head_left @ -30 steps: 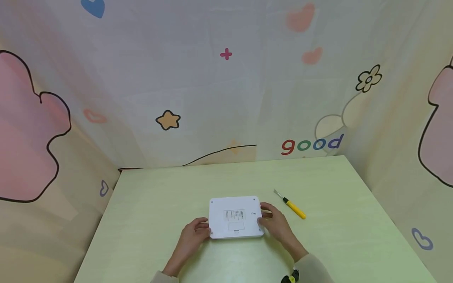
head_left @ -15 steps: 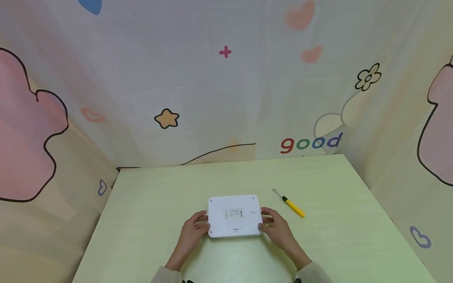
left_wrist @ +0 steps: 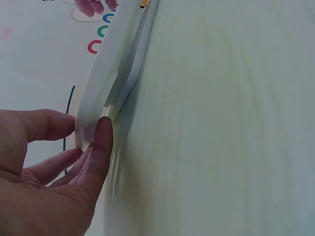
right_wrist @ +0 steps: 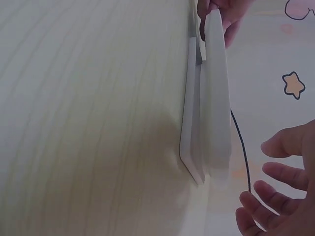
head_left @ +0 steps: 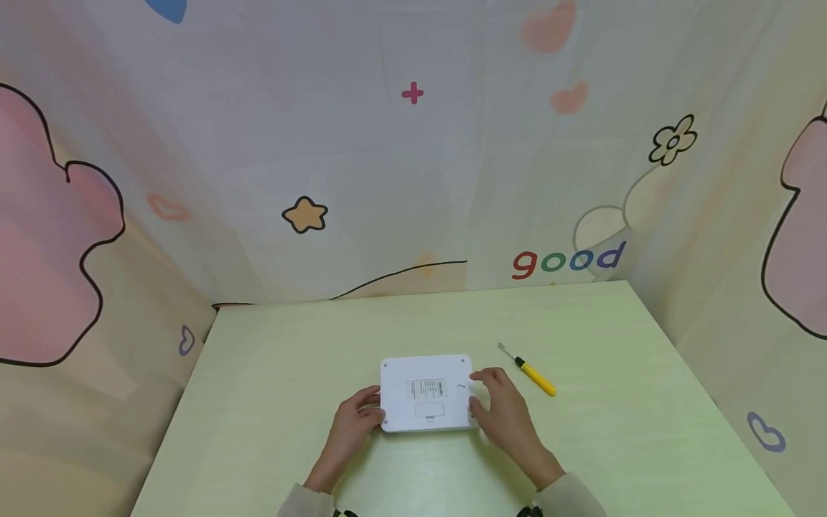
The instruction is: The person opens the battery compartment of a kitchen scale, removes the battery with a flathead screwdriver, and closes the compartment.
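I am looking at a flat, white, square device (head_left: 426,393), probably a kitchen scale turned underside up, lying near the front middle of a pale green table (head_left: 291,373). Its upturned face is showing a printed label, a small rectangular cover below the label that looks like a battery door, and small feet at the corners. My left hand (head_left: 354,424) is gripping the device's near left corner; in the left wrist view the thumb (left_wrist: 101,147) is pressing one side of the white edge while the fingers are curling round the other side, which I judge is steadying it against sliding. My right hand (head_left: 500,406) is hovering at the device's right edge with its fingers loose and spread; in the right wrist view the fingertips (right_wrist: 275,147) are standing just apart from the white edge and holding nothing. A small screwdriver (head_left: 531,373) with a yellow handle is lying on the table just beyond the right hand, within easy reach, its metal tip pointing away toward the back left. Around the table, pale cloth walls (head_left: 413,158) printed with hearts, a star, a flower and the word "good" are closing in the space.
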The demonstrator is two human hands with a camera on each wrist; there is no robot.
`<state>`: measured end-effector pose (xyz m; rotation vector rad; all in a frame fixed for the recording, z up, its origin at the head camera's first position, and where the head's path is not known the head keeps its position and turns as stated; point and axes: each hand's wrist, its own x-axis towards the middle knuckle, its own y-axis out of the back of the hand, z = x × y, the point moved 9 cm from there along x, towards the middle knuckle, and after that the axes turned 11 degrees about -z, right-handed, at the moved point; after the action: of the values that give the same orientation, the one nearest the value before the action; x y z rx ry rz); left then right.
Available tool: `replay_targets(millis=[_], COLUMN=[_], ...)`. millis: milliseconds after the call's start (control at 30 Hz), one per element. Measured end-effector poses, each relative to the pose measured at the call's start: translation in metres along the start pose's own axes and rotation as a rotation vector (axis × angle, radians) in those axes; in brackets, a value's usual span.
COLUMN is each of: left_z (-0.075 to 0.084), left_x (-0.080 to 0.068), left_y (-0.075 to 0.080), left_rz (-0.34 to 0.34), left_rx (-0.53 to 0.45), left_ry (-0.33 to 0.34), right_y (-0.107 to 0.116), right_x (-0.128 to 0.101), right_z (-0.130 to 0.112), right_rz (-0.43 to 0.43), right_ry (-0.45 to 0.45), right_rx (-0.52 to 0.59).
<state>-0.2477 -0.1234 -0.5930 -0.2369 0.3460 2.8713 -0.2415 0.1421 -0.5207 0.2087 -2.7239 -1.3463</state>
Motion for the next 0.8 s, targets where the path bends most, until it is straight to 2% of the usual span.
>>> replay_targets(millis=[100, 200, 367, 533, 667, 800], left_z=[-0.002, -0.003, -0.004, -0.003, -0.003, -0.003], left_x=[0.001, 0.001, 0.001, 0.0, -0.001, -0.001], left_y=[0.0, 0.0, -0.001, 0.0, 0.0, -0.002], left_rz=[0.005, 0.009, 0.005, 0.004, -0.001, -0.006], left_rx=[-0.008, -0.009, -0.016, -0.016, -0.033, -0.045], left_ry=[0.013, 0.026, 0.04, 0.034, 0.031, 0.028], right_y=[0.001, -0.003, -0.012, -0.02, -0.027, -0.035], right_x=[0.0, 0.0, 0.001, 0.0, 0.0, 0.001], right_z=[-0.017, -0.031, -0.049, -0.067, -0.075, -0.077], right_rz=[0.015, -0.008, -0.075, -0.101, -0.108, -0.13], right_ry=[0.098, 0.17, 0.263, 0.389, 0.443, 0.455], right_rx=[-0.101, -0.179, -0.239, -0.293, -0.325, -0.364])
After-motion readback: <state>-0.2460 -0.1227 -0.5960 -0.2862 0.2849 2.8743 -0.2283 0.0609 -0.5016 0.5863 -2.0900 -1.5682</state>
